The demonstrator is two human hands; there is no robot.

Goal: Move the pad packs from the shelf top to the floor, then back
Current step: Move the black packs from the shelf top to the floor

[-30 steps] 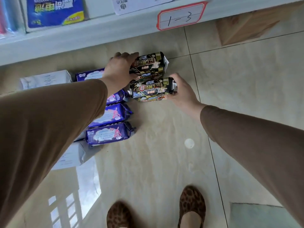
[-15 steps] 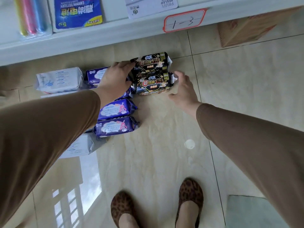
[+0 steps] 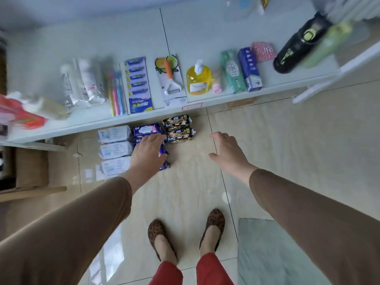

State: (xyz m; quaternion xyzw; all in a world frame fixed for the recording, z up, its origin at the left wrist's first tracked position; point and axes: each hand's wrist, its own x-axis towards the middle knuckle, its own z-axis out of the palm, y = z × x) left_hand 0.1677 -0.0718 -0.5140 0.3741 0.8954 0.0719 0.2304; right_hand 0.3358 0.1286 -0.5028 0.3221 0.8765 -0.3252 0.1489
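Pad packs lie on the floor just below the shelf edge, in three short columns beyond the hands. The black packs, two of them touching one another, sit just past the gap between the two hands, nearer the left one. The purple packs run in a column directly under the left hand; one shows fully beyond its fingertips, and only corners of the others peek out at the hand's right side. The white packs, three in a column, lie just to the left of that hand, touching the purple column.

The left hand is spread flat, fingers straight and loosely apart, over the purple packs; whether it touches them or hangs above them cannot be told. It holds nothing. The right hand is also spread, fingers relaxed and parted, thumb out to the side, over bare floor to the right of the black packs and apart from them. It holds nothing either. The two hands are well apart from each other.

Beyond both hands the shelf top carries toothbrushes, a card of batteries, a peeler on its card, a yellow soap bottle, green and blue boxed tubes, and a black bottle far off to the right. Near the body, two leopard-print shoes stand on the tiles between the sleeves.
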